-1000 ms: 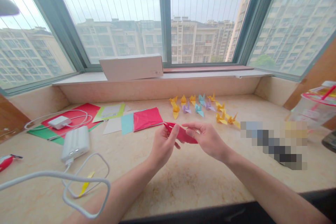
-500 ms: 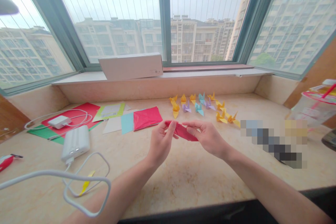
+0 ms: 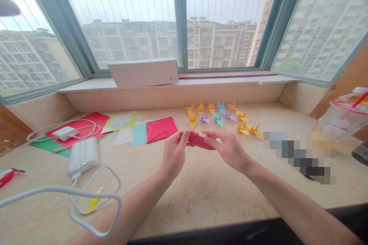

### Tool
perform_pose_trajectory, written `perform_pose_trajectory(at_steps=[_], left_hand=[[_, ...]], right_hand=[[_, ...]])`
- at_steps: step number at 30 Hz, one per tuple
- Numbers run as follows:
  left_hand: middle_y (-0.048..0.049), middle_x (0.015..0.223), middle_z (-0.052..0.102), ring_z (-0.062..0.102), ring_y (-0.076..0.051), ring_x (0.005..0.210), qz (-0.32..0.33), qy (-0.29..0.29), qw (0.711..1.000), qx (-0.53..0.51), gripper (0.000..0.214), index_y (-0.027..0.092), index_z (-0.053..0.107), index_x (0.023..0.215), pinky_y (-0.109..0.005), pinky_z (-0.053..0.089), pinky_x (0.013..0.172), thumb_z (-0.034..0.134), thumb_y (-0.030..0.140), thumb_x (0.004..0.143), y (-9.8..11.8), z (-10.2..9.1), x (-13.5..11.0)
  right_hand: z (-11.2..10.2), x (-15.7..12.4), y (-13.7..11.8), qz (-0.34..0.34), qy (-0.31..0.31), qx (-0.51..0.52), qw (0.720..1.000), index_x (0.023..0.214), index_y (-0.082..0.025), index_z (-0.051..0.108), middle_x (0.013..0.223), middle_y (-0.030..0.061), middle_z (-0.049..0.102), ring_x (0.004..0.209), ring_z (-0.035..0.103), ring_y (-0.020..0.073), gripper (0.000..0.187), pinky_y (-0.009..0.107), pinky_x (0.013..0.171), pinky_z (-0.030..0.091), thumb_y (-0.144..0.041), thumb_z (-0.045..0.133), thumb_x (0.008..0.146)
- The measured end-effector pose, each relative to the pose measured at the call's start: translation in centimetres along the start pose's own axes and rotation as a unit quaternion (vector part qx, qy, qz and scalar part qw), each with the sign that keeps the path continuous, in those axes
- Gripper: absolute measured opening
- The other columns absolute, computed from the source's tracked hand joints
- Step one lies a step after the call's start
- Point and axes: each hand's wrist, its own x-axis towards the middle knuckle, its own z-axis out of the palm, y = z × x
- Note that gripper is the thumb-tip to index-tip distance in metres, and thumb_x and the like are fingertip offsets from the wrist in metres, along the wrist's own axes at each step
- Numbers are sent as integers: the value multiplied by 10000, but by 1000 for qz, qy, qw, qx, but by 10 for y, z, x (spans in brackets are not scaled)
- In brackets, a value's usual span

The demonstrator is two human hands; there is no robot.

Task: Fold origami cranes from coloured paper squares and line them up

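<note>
A small folded piece of red paper (image 3: 199, 141) is held above the stone counter (image 3: 207, 191) between both hands. My left hand (image 3: 174, 152) pinches its left end with thumb and fingers. My right hand (image 3: 227, 148) pinches its right end, fingers curled round it. Beyond the hands, several finished paper cranes (image 3: 220, 116) in yellow, orange, blue and purple stand in rows on the counter.
Flat paper sheets lie at the left: red (image 3: 160, 128), blue (image 3: 139, 134), white, green. A white power bank (image 3: 82, 155) with looping cables (image 3: 86, 199) sits further left, with a charger (image 3: 64, 133). A white box (image 3: 143, 72) rests on the window sill. A plastic cup (image 3: 345, 116) stands at the right.
Both hands have risen slightly and drawn closer together, and the red paper between them now looks shorter and more bunched than a second ago.
</note>
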Motion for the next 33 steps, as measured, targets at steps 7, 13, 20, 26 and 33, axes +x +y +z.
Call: perform_pose_trajectory(at_steps=[7,13,20,26,33], left_hand=[[-75,911,781,728,-193,807,48,-34,997,57,317,168,690,1060,-291,558,754,723,372,820,3,-4,0],[-32,794,765,695,-186,764,87,-33,981,172,135,182,749,814,-271,519,740,701,306,833,2,-6,4],[-34,783,760,687,-171,730,98,-76,966,225,161,164,739,821,-258,517,724,673,308,849,5,-8,4],[-19,732,747,672,-164,678,119,-104,945,285,176,166,735,798,-249,498,664,637,291,873,4,-12,6],[3,701,732,662,-145,653,135,-95,940,298,178,169,711,764,-234,485,662,611,248,887,6,-11,6]], right_hand=[[-3,-2,-2,-51,21,-23,998,1070,-249,749,1031,50,761,963,696,228,200,395,903,525,-272,627,913],[-8,0,-2,-80,23,-56,995,1070,-254,746,999,40,754,922,689,213,203,351,841,525,-236,602,929],[-10,0,0,-115,26,-114,986,1039,-235,749,966,48,755,891,687,213,197,348,813,511,-186,586,939],[-13,-1,-2,-181,4,-162,970,1066,-224,742,928,51,760,889,680,218,209,370,853,483,-161,592,935],[-18,3,-3,-27,-36,-91,995,922,-207,754,885,33,758,812,676,198,130,306,726,496,-223,625,909]])
